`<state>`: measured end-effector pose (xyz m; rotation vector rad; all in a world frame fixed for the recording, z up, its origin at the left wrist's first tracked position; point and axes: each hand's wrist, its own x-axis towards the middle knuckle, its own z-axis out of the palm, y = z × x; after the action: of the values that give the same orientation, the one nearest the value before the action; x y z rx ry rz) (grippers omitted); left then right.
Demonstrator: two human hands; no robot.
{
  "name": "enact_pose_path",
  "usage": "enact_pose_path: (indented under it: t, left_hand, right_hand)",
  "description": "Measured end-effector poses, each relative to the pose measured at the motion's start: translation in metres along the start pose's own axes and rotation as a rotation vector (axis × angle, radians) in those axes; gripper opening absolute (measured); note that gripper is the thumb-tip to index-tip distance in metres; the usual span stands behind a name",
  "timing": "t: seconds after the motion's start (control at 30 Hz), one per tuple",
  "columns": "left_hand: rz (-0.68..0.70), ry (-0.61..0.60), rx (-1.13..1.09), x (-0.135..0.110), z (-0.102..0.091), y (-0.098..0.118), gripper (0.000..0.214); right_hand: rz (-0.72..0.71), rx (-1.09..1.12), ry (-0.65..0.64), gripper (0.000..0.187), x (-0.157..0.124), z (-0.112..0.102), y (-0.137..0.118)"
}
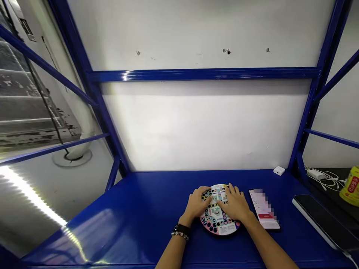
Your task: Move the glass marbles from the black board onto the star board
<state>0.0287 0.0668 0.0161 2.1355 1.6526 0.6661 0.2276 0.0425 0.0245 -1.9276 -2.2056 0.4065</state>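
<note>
A round, flat box-like piece with a colourful print of dark circles, cartoon figures and a pink rim lies on the blue table. My left hand rests on its left side, fingers stretched toward the far edge and thumb on the printed top. On its right side lies my right hand, fingers spread and thumb pointing inward. Both palms face down, and they cover parts of the print. A black band and a beaded bracelet circle my left wrist.
Right of my right hand lies a phone with a lit, partly blurred screen. Further right are a dark-topped slab-like device, a charger with white cables and a yellow container. A small white case sits at the back. Blue frame bars surround the table.
</note>
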Motion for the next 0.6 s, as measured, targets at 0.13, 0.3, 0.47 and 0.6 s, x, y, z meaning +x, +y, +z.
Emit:
enact_pose_path:
  t: [0.13, 0.3, 0.47, 0.6]
  left_hand:
    - [-0.066, 0.075, -0.02, 0.0005, 0.001, 0.0002, 0.036]
    - [-0.18, 0.081, 0.026, 0.0005, 0.0003, 0.0028, 0.031]
    - [-0.197, 0.088, 0.077, 0.0, 0.0011, 0.0044, 0.028]
    - [-0.201, 0.08, 0.063, -0.0004, 0.0016, 0.0047, 0.026]
  right_hand:
    - [0.021, -0.032, 0.068, 0.077, -0.01, -0.0003, 0.0005]
    - [0.047, -0.034, 0.063, 0.077, -0.0116, -0.0027, -0.0012]
    - [0.04, -0.044, 0.054, 0.079, -0.0106, -0.0015, -0.0005]
    - [0.029, -0.028, -0.004, 0.084, -0.0096, 0.0002, 0.0021]
